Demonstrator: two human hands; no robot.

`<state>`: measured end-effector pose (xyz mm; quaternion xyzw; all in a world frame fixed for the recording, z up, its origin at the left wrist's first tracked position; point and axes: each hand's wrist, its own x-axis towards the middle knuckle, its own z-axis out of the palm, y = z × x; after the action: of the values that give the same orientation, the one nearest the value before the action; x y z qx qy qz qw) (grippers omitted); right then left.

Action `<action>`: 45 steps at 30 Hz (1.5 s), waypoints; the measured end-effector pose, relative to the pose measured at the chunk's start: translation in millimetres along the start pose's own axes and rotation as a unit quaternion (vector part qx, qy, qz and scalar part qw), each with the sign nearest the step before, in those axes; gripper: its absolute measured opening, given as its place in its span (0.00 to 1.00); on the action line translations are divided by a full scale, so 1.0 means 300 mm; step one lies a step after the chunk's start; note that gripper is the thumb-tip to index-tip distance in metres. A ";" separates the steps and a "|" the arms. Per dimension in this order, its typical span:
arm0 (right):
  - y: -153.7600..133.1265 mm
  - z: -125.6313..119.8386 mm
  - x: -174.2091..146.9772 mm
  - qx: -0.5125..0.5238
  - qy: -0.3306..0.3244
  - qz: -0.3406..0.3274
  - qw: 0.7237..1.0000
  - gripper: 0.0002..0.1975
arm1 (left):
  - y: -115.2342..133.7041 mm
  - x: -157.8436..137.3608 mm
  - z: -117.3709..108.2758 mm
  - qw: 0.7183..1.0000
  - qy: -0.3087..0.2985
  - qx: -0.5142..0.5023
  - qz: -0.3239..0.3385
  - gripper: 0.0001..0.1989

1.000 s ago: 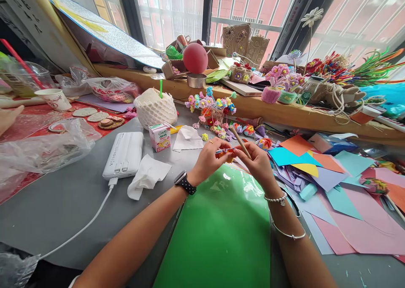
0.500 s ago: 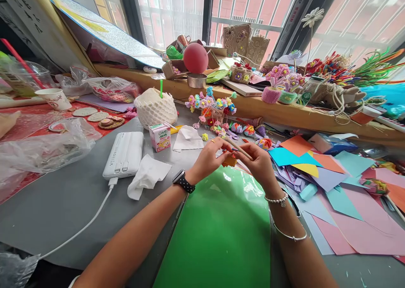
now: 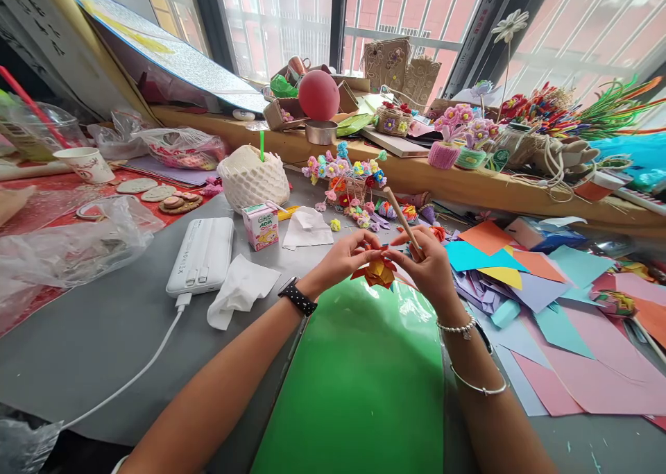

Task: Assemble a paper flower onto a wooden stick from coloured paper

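Clock references are centred on the workpiece, with 12 toward the windows; I monitor from the head camera. The workpiece is an orange-and-yellow folded-paper flower point(image 3: 379, 274); it is held above the far edge of a glossy green flat sheet point(image 3: 359, 384), which extends toward 6 o'clock. The left hand point(image 3: 349, 257), at 10 o'clock, pinches the flower's upper edge between thumb and fingers; the right hand point(image 3: 427, 264), at 3 o'clock, grips a slim tan rod point(image 3: 399, 214) among its fingers, while its thumb tip meets the flower beside the left fingertips. Cut coloured paper sheets point(image 3: 525, 276) lie beyond the right hand, also toward 3 o'clock.

I judge the step in hand to be shaping petals by finger; the next move seems to call for a light, steady left pinch, with the right free to bring the rod to a petal; too firm a squeeze could crease the paper.

Difference from the earlier frame: the rod, then nearly level and reaching toward the left fingertips, now stands steeper, its tip pointing to 11 o'clock; more petals show below the fingers.
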<state>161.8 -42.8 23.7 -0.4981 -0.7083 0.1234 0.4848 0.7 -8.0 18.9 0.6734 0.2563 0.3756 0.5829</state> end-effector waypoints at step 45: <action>0.083 0.001 -0.012 0.144 -0.251 0.136 0.947 0.13 | -0.034 0.009 -0.047 0.987 -0.128 0.071 -0.067 0.08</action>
<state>176.4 -33.8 5.2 -0.4674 -0.7073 0.4103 0.3362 -8.0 4.5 10.0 0.7371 0.2500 0.2276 0.5851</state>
